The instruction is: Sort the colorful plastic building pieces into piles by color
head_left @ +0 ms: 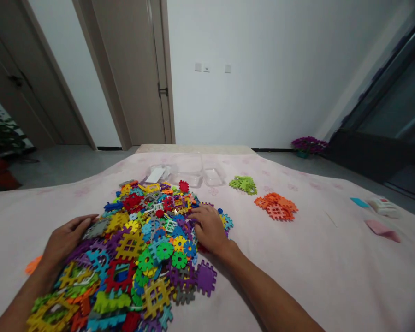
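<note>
Piece pile (145, 260) toward tablecloth's (307, 263) near edge; left hand (69, 236), right hand (209, 228) apparently rummaging, can't tell grips; next likely needs one pinched.

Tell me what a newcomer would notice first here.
First, the big multicoloured heap of pieces left of centre on the pale cloth, with the left hand and right hand at its sides. Then the orange pile and, farther back, the green pile, both right of the heap.

No lettering can be read; the white pack (383, 207) bears small reddish marks, too blurred to make out.
</note>
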{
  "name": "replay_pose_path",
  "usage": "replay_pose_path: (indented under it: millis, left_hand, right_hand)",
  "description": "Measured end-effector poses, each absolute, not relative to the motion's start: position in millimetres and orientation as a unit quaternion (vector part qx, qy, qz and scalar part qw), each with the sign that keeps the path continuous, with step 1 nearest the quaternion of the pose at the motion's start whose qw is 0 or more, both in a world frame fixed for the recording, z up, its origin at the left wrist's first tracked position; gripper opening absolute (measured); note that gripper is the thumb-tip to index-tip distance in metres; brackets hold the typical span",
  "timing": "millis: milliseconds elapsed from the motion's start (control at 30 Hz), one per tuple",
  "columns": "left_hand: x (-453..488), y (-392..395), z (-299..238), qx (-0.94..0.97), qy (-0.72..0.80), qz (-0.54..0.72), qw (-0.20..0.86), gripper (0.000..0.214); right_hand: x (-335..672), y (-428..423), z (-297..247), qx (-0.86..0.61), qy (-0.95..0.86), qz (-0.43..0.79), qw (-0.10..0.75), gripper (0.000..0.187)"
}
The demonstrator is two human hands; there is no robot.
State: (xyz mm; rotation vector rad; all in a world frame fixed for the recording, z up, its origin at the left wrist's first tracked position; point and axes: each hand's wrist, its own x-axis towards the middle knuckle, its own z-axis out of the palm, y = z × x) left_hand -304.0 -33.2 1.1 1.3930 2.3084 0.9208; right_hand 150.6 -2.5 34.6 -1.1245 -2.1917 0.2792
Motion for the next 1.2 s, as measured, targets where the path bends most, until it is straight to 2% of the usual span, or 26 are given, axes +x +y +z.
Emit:
replay_pose_path:
  millis: [100,233,300,400,567,667,767,833,967,1033,1200]
  left_hand:
    - [-300,-34,4,0.482,0.806,0.315,0.138,0.047]
    - [-295,-37,8,0.474,0.810,0.314,0.144,0.048]
    - [-294,-38,8,0.474,0.805,0.327,0.145,0.048]
    - [-295,-39,7,0.480,0.795,0.340,0.147,0.048]
    - [-292,-39,9,0.474,0.798,0.341,0.147,0.051]
    - [-290,-40,11,0.472,0.793,0.351,0.157,0.051]
    - [-289,-40,12,0.474,0.790,0.357,0.152,0.048]
    - [-288,-41,11,0.475,0.791,0.357,0.146,0.049]
    - [-287,-39,9,0.473,0.791,0.361,0.144,0.050]
    - [-287,-39,8,0.466,0.793,0.366,0.144,0.050]
    - [-285,-37,9,0.461,0.792,0.375,0.141,0.052]
  right_hand:
    - [134,-18,42,-0.341,-0.872,0.139,0.323,0.036]
    - [117,-27,45,-0.228,-0.931,0.173,0.227,0.063]
    - [118,-20,41,-0.238,-0.933,0.167,0.213,0.058]
    - [127,-4,34,-0.320,-0.907,0.136,0.237,0.042]
    - [142,13,33,-0.459,-0.839,0.072,0.284,0.048]
    - [141,4,38,-0.456,-0.817,0.065,0.347,0.055]
    - [133,-22,47,-0.382,-0.838,0.116,0.371,0.052]
    - [126,-45,51,-0.300,-0.883,0.160,0.324,0.048]
    - [114,-74,50,-0.173,-0.947,0.184,0.200,0.067]
    - [112,-72,48,-0.178,-0.953,0.166,0.183,0.061]
    - [115,-37,43,-0.314,-0.918,0.104,0.222,0.025]
